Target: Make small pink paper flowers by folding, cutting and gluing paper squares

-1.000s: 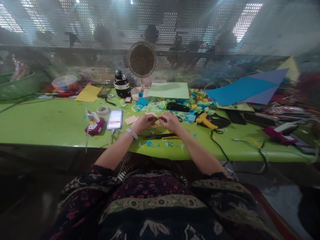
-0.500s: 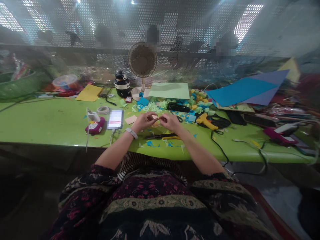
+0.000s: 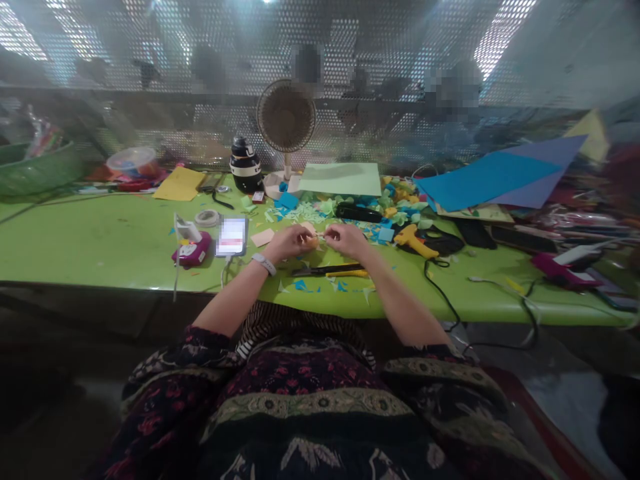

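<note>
Head view: left hand (image 3: 289,243) and right hand (image 3: 349,240) face each other over the green table (image 3: 100,243), fingertips of both pinched on a small pale piece (image 3: 321,235), apparently paper, between them. Fine shaping seems the step in hand; the next move probably calls for a light, steady pinch.

A: Light?
B: Dim o/all. Bright patches thru mesh (image 3: 345,40), esp. upper L & R; v. dark under table (image 3: 100,233).
A: Glare?
B: Tiny glint, table's front edge.
A: Focus?
B: Soft. L hand (image 3: 289,241) & R hand (image 3: 349,240) short on detail; phone (image 3: 231,237) pixelated. Edges stretched + blurry.
</note>
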